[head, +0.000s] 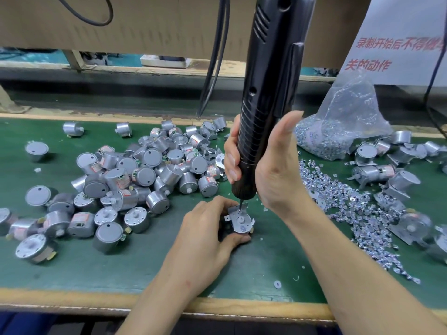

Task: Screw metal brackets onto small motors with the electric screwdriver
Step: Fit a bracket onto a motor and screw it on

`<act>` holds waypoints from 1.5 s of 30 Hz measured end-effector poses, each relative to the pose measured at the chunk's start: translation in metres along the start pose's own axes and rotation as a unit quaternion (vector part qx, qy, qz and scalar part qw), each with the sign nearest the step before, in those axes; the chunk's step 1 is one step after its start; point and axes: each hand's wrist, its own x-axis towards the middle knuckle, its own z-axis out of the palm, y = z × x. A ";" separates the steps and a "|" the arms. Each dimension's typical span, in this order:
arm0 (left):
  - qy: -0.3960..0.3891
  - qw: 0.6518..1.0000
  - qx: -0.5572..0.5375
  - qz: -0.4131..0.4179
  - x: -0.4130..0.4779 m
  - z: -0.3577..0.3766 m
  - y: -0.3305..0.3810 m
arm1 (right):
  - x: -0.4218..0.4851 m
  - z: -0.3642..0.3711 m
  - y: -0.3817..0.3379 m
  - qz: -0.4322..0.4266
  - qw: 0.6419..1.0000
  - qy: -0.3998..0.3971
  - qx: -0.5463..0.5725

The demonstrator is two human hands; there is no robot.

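Observation:
My right hand (273,165) grips the lower body of the black electric screwdriver (268,93), which stands upright. Its bit touches the far left corner of a metal bracket (239,217) lying on top of a small motor. My left hand (208,235) holds that motor on the green mat, fingers curled round its sides; most of the motor is hidden under the bracket and my fingers.
A heap of bare silver motors (135,175) lies to the left. Loose screws (358,213) are scattered at the right, below a clear bag of screws (338,126). Motors with brackets (396,180) lie at the far right. Black cables (215,56) hang behind. The wooden table edge (217,308) runs along the front.

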 end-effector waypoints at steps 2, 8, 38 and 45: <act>0.000 1.000 -0.001 -0.002 0.000 0.000 0.000 | 0.000 0.000 0.001 0.001 1.000 0.002 -0.005; 0.003 1.000 -0.003 -0.002 0.000 0.001 -0.001 | -0.001 -0.001 0.003 0.005 1.000 0.007 -0.019; 0.010 1.000 0.005 0.008 0.001 -0.001 0.004 | -0.002 0.003 0.007 0.024 0.998 0.023 -0.051; 0.010 1.000 0.007 0.011 0.000 0.000 0.003 | -0.005 0.002 0.008 0.011 0.997 0.048 -0.053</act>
